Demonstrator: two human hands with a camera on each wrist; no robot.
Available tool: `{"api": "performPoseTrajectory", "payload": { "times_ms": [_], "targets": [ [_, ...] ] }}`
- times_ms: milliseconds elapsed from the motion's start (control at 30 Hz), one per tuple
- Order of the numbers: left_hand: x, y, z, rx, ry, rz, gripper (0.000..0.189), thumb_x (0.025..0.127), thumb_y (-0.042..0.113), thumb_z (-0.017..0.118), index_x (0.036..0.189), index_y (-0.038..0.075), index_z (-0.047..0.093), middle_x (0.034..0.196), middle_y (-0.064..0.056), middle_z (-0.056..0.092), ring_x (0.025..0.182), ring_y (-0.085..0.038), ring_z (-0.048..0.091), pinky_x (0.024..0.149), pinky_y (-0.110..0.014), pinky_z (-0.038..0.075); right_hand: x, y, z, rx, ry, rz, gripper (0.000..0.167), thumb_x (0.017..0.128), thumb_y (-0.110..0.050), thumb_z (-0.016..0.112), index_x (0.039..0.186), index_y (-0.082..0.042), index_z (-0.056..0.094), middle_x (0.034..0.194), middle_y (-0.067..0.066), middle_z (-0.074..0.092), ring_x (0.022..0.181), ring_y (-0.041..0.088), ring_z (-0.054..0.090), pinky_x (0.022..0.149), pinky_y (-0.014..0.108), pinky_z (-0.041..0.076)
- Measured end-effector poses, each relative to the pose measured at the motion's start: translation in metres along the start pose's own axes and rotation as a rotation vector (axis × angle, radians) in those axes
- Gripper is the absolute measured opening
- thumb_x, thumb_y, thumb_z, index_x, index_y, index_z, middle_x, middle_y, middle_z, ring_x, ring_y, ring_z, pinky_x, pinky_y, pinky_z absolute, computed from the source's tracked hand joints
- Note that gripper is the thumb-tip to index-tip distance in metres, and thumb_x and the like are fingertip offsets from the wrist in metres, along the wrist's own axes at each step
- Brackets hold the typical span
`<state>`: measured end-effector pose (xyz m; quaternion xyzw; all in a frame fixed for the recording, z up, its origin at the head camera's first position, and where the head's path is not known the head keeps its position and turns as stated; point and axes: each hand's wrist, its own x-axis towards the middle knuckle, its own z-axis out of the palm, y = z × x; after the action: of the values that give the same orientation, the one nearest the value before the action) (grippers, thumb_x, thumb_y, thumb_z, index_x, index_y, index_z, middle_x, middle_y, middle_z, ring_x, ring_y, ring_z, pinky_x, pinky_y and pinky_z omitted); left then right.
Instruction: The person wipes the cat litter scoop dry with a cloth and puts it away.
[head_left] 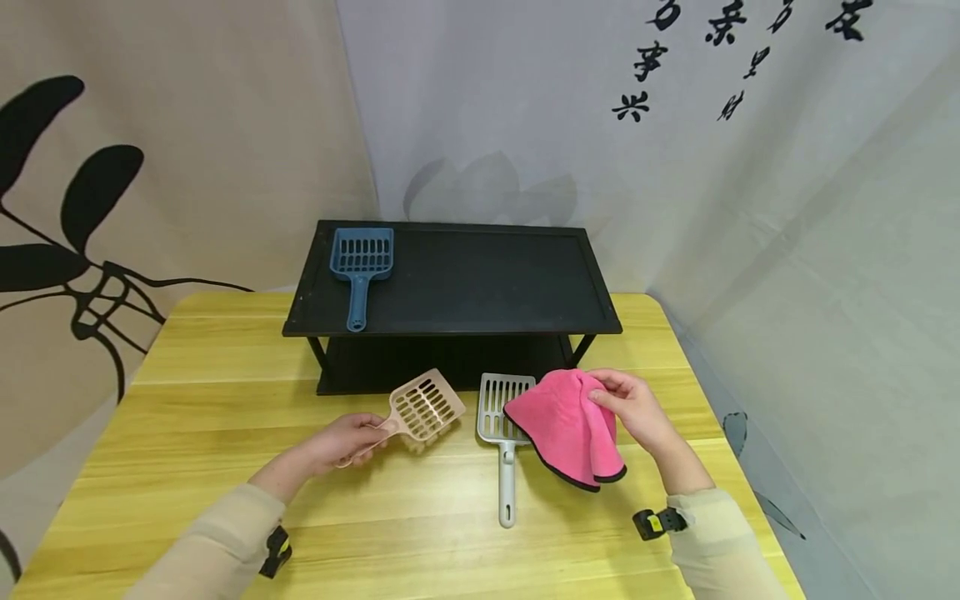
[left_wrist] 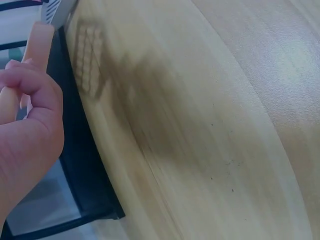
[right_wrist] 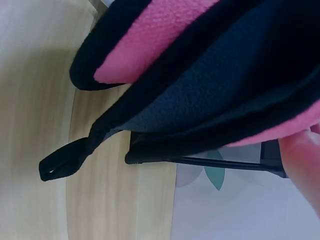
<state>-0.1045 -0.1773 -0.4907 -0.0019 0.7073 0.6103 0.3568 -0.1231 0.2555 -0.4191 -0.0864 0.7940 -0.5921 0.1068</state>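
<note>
My left hand (head_left: pixel 356 439) grips the handle of a beige slotted litter scoop (head_left: pixel 429 406), whose head points up and right and casts a shadow on the table. In the left wrist view the curled fingers (left_wrist: pixel 37 90) wrap round the handle. A pink cloth (head_left: pixel 562 421) with black edging hangs from my right hand (head_left: pixel 632 408), pinched near its top. The right wrist view shows the cloth's dark inner side and a black hanging loop (right_wrist: pixel 64 159). Between the hands a light grey litter scoop (head_left: pixel 507 475) lies on the table, its head partly covered by the cloth in the head view.
A black two-tier rack (head_left: pixel 487 283) stands at the back of the wooden table (head_left: pixel 360 542). On its top shelf, at the left, lies a blue litter scoop (head_left: pixel 361 279). Behind hangs a pale curtain (head_left: pixel 480 100) with black plant prints and lettering.
</note>
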Motion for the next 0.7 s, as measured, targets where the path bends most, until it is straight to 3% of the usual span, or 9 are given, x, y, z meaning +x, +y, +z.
{"api": "performPoseTrajectory", "payload": {
  "times_ms": [167, 467, 700],
  "targets": [
    [0.001, 0.004, 0.000, 0.004, 0.023, 0.017, 0.045, 0.097, 0.013, 0.047, 0.132, -0.013, 0.038, 0.095, -0.003, 0.063, 0.064, -0.003, 0.048, 0.053, -0.015, 0.040, -0.002, -0.001, -0.001, -0.005, 0.008, 0.001, 0.038, 0.091, -0.008, 0.058, 0.120, 0.015, 0.051, 0.092, -0.021, 0.064, 0.081, 0.002, 0.062, 0.075, 0.017, 0.052],
    [-0.007, 0.020, -0.006, 0.025, 0.027, 0.014, 0.045, 0.097, 0.015, 0.049, 0.133, -0.011, 0.042, 0.088, 0.003, 0.066, 0.056, 0.000, 0.042, 0.048, -0.013, 0.034, 0.000, -0.004, 0.002, -0.009, 0.029, -0.003, 0.036, 0.089, -0.007, 0.061, 0.116, 0.015, 0.054, 0.090, -0.020, 0.065, 0.080, 0.002, 0.061, 0.075, 0.017, 0.052],
    [-0.014, 0.029, -0.009, 0.037, -0.049, 0.091, 0.043, 0.093, 0.024, 0.057, 0.122, -0.008, 0.054, 0.087, 0.003, 0.065, 0.056, 0.000, 0.043, 0.049, -0.013, 0.034, 0.001, -0.008, 0.007, 0.006, 0.056, -0.022, 0.035, 0.086, -0.004, 0.063, 0.113, 0.018, 0.055, 0.087, -0.021, 0.066, 0.080, 0.001, 0.061, 0.074, 0.016, 0.051]
  ]
}}
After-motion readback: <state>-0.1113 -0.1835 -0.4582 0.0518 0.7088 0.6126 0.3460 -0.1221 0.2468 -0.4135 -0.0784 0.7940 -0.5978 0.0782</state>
